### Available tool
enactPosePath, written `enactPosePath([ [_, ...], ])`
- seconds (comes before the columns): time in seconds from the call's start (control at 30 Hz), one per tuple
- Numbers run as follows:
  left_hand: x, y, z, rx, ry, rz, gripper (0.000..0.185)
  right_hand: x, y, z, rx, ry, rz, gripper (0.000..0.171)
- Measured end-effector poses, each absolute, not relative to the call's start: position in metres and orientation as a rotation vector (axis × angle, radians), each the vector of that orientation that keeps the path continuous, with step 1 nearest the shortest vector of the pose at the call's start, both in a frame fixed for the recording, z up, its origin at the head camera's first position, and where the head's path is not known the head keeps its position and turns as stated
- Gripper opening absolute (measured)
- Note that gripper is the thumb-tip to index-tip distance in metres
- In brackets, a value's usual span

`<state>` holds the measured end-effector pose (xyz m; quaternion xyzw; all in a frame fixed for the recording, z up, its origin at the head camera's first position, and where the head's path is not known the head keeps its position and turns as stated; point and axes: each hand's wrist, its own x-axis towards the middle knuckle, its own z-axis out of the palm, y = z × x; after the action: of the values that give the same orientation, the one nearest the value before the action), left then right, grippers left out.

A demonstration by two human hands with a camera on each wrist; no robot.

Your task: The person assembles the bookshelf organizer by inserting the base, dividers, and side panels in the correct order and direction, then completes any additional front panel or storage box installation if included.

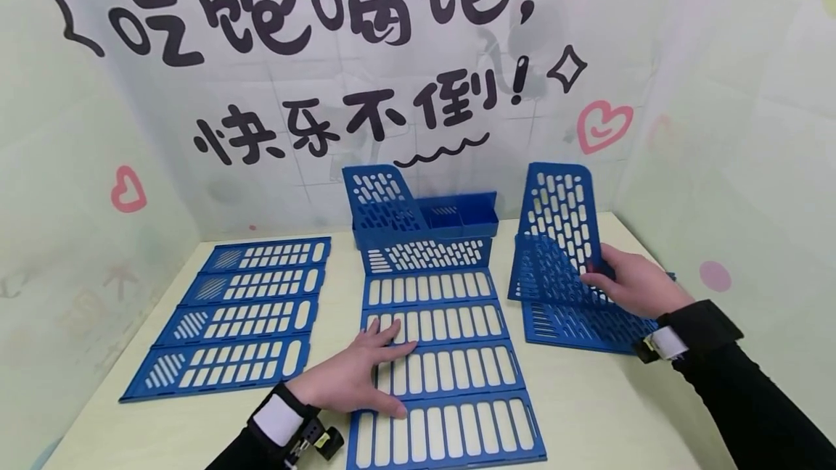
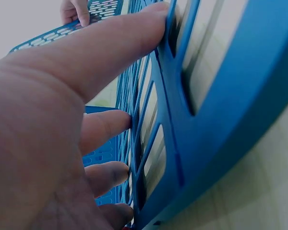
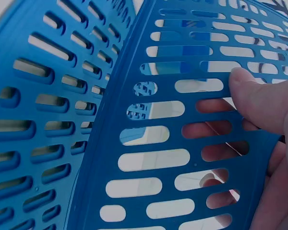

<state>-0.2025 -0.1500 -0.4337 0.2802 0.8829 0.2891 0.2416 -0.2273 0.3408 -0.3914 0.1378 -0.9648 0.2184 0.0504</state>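
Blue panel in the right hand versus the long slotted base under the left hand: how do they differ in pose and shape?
The blue divider panel is lifted, tilted up off the stack of panels; the long slotted base lies flat on the table. The divider has a curved top; the base is a run of rectangular sections. The right hand pinches the divider; the left hand presses the base with flat fingers. Both are blue slotted plastic.
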Motion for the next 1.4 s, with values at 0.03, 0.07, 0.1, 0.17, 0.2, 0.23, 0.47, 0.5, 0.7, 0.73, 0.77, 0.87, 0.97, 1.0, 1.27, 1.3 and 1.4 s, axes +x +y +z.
enactPosePath([
  [0.03,-0.202,-0.150,-0.434,0.768,2.415,0.791,0.095,-0.229,0.338,-0.392,0.420,-2.941,0.651,0.030],
  [0.07,-0.202,-0.150,-0.434,0.769,2.416,0.793,0.095,-0.231,0.336,-0.393,0.420,-2.947,0.642,0.026],
  [0.1,-0.202,-0.150,-0.435,0.771,2.416,0.793,0.095,-0.233,0.334,-0.394,0.424,-2.948,0.634,0.024],
  [0.17,-0.202,-0.151,-0.435,0.776,2.415,0.796,0.095,-0.236,0.331,-0.395,0.425,-2.954,0.628,0.023],
  [0.2,-0.202,-0.151,-0.435,0.777,2.415,0.796,0.095,-0.237,0.330,-0.395,0.424,-2.957,0.616,0.023],
  [0.23,-0.203,-0.151,-0.435,0.777,2.414,0.796,0.095,-0.239,0.328,-0.396,0.424,-2.960,0.606,0.024],
  [0.47,-0.204,-0.152,-0.436,0.779,2.414,0.795,0.095,-0.245,0.320,-0.396,0.447,-2.967,0.615,0.023],
  [0.5,-0.204,-0.152,-0.436,0.780,2.414,0.794,0.095,-0.245,0.319,-0.396,0.454,-2.969,0.618,0.022],
  [0.7,-0.204,-0.151,-0.436,0.786,2.420,0.787,0.095,-0.251,0.316,-0.395,0.509,-2.968,0.589,0.040],
  [0.73,-0.204,-0.151,-0.436,0.786,2.420,0.788,0.095,-0.251,0.316,-0.395,0.512,-2.967,0.575,0.042],
  [0.77,-0.204,-0.151,-0.436,0.784,2.420,0.787,0.095,-0.252,0.316,-0.395,0.510,-2.966,0.561,0.040],
  [0.87,-0.204,-0.151,-0.436,0.779,2.417,0.788,0.095,-0.253,0.318,-0.394,0.501,-2.966,0.525,0.036],
  [0.97,-0.204,-0.150,-0.435,0.776,2.416,0.788,0.095,-0.253,0.320,-0.394,0.503,-2.967,0.516,0.028],
  [1.0,-0.204,-0.150,-0.435,0.776,2.414,0.789,0.095,-0.253,0.320,-0.394,0.507,-2.968,0.515,0.027],
  [1.27,-0.203,-0.150,-0.434,0.763,2.407,0.797,0.095,-0.256,0.318,-0.392,0.581,-2.932,0.460,0.031],
  [1.3,-0.203,-0.150,-0.434,0.762,2.406,0.798,0.094,-0.256,0.317,-0.392,0.582,-2.933,0.461,0.030],
  [1.4,-0.203,-0.151,-0.435,0.762,2.406,0.797,0.094,-0.257,0.315,-0.392,0.573,-2.936,0.479,0.028],
])
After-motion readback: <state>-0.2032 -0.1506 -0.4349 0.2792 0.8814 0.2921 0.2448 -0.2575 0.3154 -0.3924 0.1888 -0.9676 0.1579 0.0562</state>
